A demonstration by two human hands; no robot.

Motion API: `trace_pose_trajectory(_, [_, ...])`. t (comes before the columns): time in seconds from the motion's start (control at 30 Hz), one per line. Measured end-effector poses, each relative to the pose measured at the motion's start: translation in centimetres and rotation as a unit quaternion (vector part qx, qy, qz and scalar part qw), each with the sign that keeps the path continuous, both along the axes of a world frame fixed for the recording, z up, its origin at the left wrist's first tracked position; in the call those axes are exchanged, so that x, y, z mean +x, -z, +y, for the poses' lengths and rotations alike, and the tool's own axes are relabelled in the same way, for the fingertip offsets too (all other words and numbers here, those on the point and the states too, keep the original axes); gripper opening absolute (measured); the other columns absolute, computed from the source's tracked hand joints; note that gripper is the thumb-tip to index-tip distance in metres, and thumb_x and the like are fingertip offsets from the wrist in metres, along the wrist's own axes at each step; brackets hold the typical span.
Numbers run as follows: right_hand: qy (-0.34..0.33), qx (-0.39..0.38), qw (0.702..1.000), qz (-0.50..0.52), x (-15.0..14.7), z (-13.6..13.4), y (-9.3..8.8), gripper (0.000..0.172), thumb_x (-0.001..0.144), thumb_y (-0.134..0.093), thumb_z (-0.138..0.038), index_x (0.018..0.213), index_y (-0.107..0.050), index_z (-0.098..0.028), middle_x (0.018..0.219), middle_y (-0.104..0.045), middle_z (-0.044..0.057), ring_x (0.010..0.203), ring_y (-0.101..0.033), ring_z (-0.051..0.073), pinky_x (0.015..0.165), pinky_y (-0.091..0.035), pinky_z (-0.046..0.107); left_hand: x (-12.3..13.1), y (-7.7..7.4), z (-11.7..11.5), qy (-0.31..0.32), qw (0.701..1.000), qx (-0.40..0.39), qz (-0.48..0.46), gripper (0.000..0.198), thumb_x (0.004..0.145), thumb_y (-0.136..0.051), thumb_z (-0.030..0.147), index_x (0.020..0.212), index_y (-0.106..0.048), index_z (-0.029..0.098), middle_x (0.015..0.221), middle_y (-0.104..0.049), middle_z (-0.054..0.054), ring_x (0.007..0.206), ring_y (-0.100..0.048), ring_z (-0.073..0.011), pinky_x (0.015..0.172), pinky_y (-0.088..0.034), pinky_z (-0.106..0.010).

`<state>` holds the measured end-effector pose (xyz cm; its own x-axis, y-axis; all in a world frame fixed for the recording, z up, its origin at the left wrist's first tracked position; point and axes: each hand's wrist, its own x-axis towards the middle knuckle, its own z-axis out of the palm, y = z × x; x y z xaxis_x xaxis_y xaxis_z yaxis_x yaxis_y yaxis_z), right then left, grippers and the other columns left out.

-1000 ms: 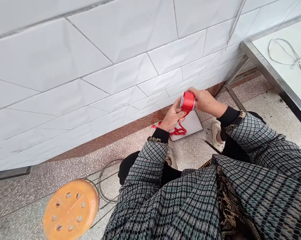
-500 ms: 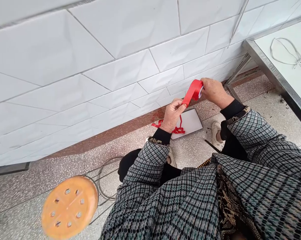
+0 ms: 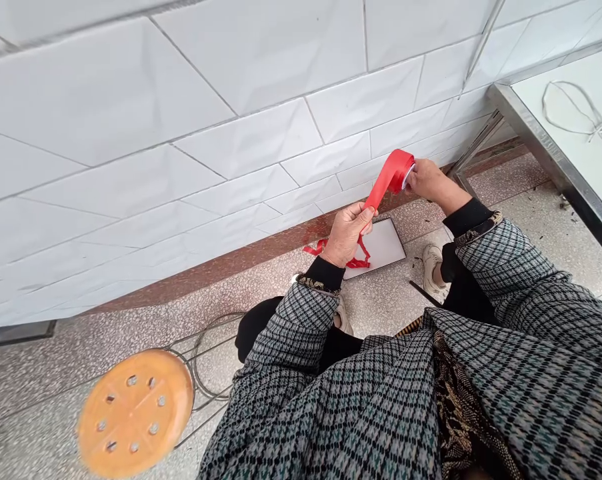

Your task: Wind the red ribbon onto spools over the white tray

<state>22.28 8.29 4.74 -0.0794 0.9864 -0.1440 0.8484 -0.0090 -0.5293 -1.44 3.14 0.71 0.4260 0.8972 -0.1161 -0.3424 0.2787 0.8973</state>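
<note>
My right hand [image 3: 428,183] grips a red ribbon spool [image 3: 399,168], held up in front of the white tiled wall. A flat length of red ribbon [image 3: 378,193] runs from the spool down to my left hand [image 3: 345,233], which pinches it between thumb and fingers. Below my left hand the loose ribbon end [image 3: 353,259] hangs in loops over a white board [image 3: 383,245] lying on the floor.
An orange round stool [image 3: 133,413] with holes stands at the lower left on a wire frame. A steel-edged table [image 3: 545,150] with a white cord [image 3: 575,113] on top is at the right. My shoes [image 3: 431,263] rest on the speckled floor by the wall.
My right hand has lifted the spool up and to the right, away from my left hand. A longer stretch of ribbon now spans between the two hands.
</note>
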Motion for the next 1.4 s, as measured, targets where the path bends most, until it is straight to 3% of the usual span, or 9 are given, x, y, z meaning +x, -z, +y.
trace_pose_trajectory(0.1, [0.044,-0.093,0.977,0.187,-0.4,-0.5,-0.5,0.034,0.107,-0.046,-0.015,0.077,-0.062,-0.019,0.065,-0.066,0.005,0.060,-0.057,0.017,0.065,-0.045,0.028,0.1,-0.3,-0.2,0.024,1.000,0.004,-0.004,0.054,0.076,-0.097,0.064,0.082,-0.071,0.017,0.052,-0.040,0.011,0.046,-0.034,-0.0045,0.053,-0.027,-0.024])
trace_pose_trajectory(0.23, [0.091,-0.155,0.898,0.401,-2.0,-1.2,-0.8,0.036,0.108,-0.065,-0.030,0.074,-0.056,-0.021,0.065,-0.062,0.001,0.056,-0.047,0.012,0.062,-0.043,0.025,0.3,-0.6,-0.5,0.057,0.998,0.002,-0.001,0.056,0.079,-0.093,0.069,0.085,-0.071,0.018,0.050,-0.037,0.012,0.044,-0.030,-0.0045,0.051,-0.026,-0.024])
trace_pose_trajectory(0.43, [0.000,-0.228,0.817,0.529,-3.4,-1.6,0.6,0.052,0.098,-0.081,-0.060,0.075,-0.054,-0.022,0.062,-0.056,-0.002,0.052,-0.040,0.009,0.056,-0.039,0.026,0.2,-0.4,-0.6,0.076,0.996,0.019,0.036,0.059,0.080,-0.090,0.073,0.079,-0.072,0.017,0.048,-0.038,0.010,0.044,-0.028,-0.0046,0.052,-0.021,-0.026])
trace_pose_trajectory(0.5, [-0.004,-0.215,0.814,0.539,-3.5,-1.7,1.0,0.057,0.095,-0.083,-0.065,0.074,-0.053,-0.021,0.063,-0.057,-0.001,0.052,-0.039,0.008,0.054,-0.036,0.025,0.1,-0.3,-0.8,0.084,0.995,0.024,0.042,0.059,0.081,-0.089,0.073,0.079,-0.073,0.016,0.049,-0.039,0.009,0.045,-0.029,-0.0050,0.053,-0.021,-0.027])
trace_pose_trajectory(0.7, [0.038,-0.114,0.878,0.464,-2.4,-1.2,1.1,0.057,0.099,-0.079,-0.066,0.072,-0.053,-0.023,0.058,-0.052,-0.003,0.052,-0.041,0.009,0.053,-0.034,0.024,0.0,0.0,-1.3,0.088,0.994,0.046,0.051,0.056,0.087,-0.085,0.071,0.081,-0.077,0.016,0.050,-0.040,0.008,0.046,-0.031,-0.0061,0.055,-0.020,-0.028])
trace_pose_trajectory(1.0, [0.050,-0.147,0.879,0.451,-1.4,-0.9,0.1,0.050,0.098,-0.083,-0.054,0.074,-0.052,-0.023,0.060,-0.055,-0.001,0.051,-0.041,0.009,0.052,-0.033,0.024,-0.8,0.3,-0.6,0.057,0.995,0.068,0.055,0.053,0.089,-0.084,0.069,0.080,-0.078,0.017,0.047,-0.039,0.008,0.045,-0.030,-0.0065,0.056,-0.022,-0.029])
trace_pose_trajectory(1.1, [0.021,-0.167,0.865,0.473,-1.7,-1.0,0.1,0.052,0.098,-0.081,-0.059,0.074,-0.053,-0.023,0.061,-0.055,-0.002,0.052,-0.039,0.009,0.052,-0.031,0.024,-0.6,-0.1,-0.8,0.060,0.994,0.056,0.066,0.058,0.086,-0.084,0.073,0.077,-0.076,0.017,0.046,-0.039,0.008,0.045,-0.030,-0.0064,0.056,-0.022,-0.029])
trace_pose_trajectory(1.27, [-0.072,-0.226,0.805,0.544,-2.9,-1.8,0.5,0.064,0.084,-0.088,-0.072,0.072,-0.050,-0.022,0.063,-0.055,-0.003,0.053,-0.038,0.007,0.052,-0.033,0.022,0.0,-0.6,-0.8,0.053,0.993,0.041,0.094,0.061,0.080,-0.087,0.076,0.075,-0.075,0.016,0.048,-0.041,0.007,0.045,-0.030,-0.0060,0.053,-0.019,-0.029])
trace_pose_trajectory(1.4, [-0.068,-0.272,0.781,0.558,-4.1,-2.4,0.6,0.058,0.086,-0.088,-0.064,0.074,-0.051,-0.021,0.063,-0.056,-0.003,0.052,-0.038,0.006,0.052,-0.038,0.020,0.7,0.0,-0.6,0.030,0.996,0.016,0.079,0.058,0.073,-0.093,0.070,0.079,-0.072,0.016,0.056,-0.054,0.006,0.045,-0.030,-0.0037,0.049,-0.019,-0.027])
